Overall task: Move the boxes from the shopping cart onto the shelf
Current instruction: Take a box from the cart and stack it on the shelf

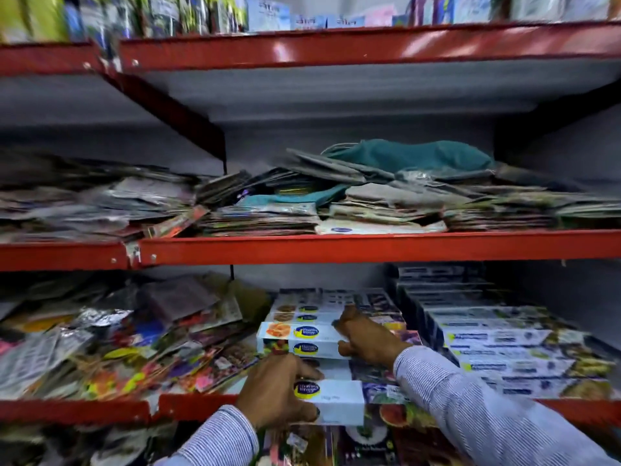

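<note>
Here, boxes were being set on the lowest red shelf [201, 403].
A stack of white boxes [302, 338] was seen mid-shelf, beside loose packets [111, 348]; the front box [336, 396] was gripped at its end by the left hand [275, 391], while the right hand [366, 338] was pressed, fingers curled, against the stack.

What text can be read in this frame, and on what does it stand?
Yellow-and-blue oval logo on the white boxes: a two-line brand name, too blurred to read.
Same logo on the front box in the left hand: blurred.
Blue cartons on the top shelf: short blue script, unreadable.
Banded boxes at right: blurred.
Loose packets at left: print too blurred.
Nothing reads with certainty.
</note>
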{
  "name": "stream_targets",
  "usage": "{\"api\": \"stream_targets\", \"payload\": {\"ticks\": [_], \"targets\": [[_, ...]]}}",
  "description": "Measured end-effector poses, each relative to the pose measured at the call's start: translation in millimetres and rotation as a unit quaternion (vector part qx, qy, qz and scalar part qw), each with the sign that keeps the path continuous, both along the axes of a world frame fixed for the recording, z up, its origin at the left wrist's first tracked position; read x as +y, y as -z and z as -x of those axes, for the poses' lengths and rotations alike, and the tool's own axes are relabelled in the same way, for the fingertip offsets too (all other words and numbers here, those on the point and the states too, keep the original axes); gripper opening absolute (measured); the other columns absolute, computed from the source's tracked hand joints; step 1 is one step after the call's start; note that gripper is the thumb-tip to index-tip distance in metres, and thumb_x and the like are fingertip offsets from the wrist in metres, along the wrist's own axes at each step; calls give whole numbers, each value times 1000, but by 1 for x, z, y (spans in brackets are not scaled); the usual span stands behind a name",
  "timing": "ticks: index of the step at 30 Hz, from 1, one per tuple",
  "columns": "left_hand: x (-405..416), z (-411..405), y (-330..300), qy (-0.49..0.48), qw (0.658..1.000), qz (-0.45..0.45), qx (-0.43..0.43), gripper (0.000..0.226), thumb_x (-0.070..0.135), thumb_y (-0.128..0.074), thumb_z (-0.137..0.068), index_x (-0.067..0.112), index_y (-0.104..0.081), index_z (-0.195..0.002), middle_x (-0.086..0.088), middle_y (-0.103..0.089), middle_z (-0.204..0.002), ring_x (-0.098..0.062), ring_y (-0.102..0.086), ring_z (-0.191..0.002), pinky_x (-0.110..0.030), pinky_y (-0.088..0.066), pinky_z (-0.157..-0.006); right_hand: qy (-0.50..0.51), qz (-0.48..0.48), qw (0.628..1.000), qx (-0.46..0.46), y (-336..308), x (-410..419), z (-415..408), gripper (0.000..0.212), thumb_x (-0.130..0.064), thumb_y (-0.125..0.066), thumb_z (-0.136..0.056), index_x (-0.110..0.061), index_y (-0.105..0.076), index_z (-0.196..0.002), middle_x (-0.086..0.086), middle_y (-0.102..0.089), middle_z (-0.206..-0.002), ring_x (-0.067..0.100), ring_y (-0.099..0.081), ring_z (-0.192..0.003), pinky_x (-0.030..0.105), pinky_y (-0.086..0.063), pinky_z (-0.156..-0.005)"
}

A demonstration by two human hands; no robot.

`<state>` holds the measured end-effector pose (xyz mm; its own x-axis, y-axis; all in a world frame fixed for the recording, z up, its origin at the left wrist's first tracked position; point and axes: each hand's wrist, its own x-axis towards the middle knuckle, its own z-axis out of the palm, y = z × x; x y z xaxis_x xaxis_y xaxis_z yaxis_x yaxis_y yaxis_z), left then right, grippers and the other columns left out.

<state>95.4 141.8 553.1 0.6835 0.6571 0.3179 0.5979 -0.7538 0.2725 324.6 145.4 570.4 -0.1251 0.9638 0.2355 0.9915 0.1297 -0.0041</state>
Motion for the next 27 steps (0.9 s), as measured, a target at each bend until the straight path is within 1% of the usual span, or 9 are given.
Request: {"api": "stream_targets", "payload": {"ticks": [4,6,8,13,16,20,22,25,27], "targets": [[12,-2,8,-12,1000,19,-8,59,46,-82,-61,42,-66,-117,18,-66,-124,-9,-58,-114,-27,-46,-95,3,19,1000,-14,28,24,-5,33,-28,-59,-87,-9,-55,-113,19,-52,-118,37,-52,-110,44,-48,-90],[15,-2,13,-19,1000,25,-3,61,48,-82,-60,43,-65,-118,18,-65,-125,-10,-58,-114,-27,-46,-95,8,25,999,-18,37,30,-4,37,-26,-59,-86,-9,-54,-119,18,-51,-121,37,-50,-113,46,-49,-91],[19,-1,17,-18,1000,21,-2,62,47,-81,-59,43,-65,-119,18,-66,-124,-9,-58,-112,-24,-45,-91,18,24,999,-24,40,31,-2,40,-24,-60,-85,-9,-53,-121,17,-51,-123,34,-47,-116,44,-48,-91],[25,-2,22,-16,999,27,-5,61,44,-83,-61,39,-66,-119,14,-65,-124,-12,-58,-112,-26,-46,-90,21,4,999,-43,38,28,-1,38,-25,-61,-84,-10,-58,-120,14,-52,-123,32,-50,-114,38,-48,-87],[29,-3,24,-16,999,35,-10,62,47,-82,-58,42,-66,-117,17,-66,-122,-10,-59,-111,-26,-48,-89,30,-22,998,-49,35,25,-1,30,-23,-61,-84,-11,-65,-111,12,-56,-120,33,-56,-109,38,-50,-83],[36,-6,27,-25,999,29,-18,61,46,-83,-58,40,-67,-116,16,-66,-122,-10,-60,-109,-27,-48,-87,45,-33,998,-5,31,20,-2,27,-23,-63,-84,-17,-71,-109,6,-69,-116,27,-64,-104,36,-53,-87],[41,-8,26,-31,999,27,-26,59,43,-85,-60,37,-67,-117,13,-67,-121,-12,-60,-110,-27,-49,-87,55,-31,997,46,29,20,-4,24,-20,-63,-83,-17,-74,-104,6,-74,-111,25,-68,-97,36,-56,-87],[49,-13,24,-30,998,29,-41,57,39,-86,-62,34,-69,-115,13,-68,-121,-11,-62,-110,-31,-52,-89,44,-13,992,119,22,17,-11,21,-10,-60,-85,-9,-76,-98,7,-77,-102,21,-72,-87,31,-57,-83],[57,-18,24,-33,997,26,-58,54,39,-87,-61,34,-70,-112,14,-69,-119,-9,-63,-109,-31,-53,-90,41,-3,989,143,17,9,-15,21,-11,-55,-89,-2,-74,-94,13,-76,-98,25,-71,-84,27,-55,-77]]}}
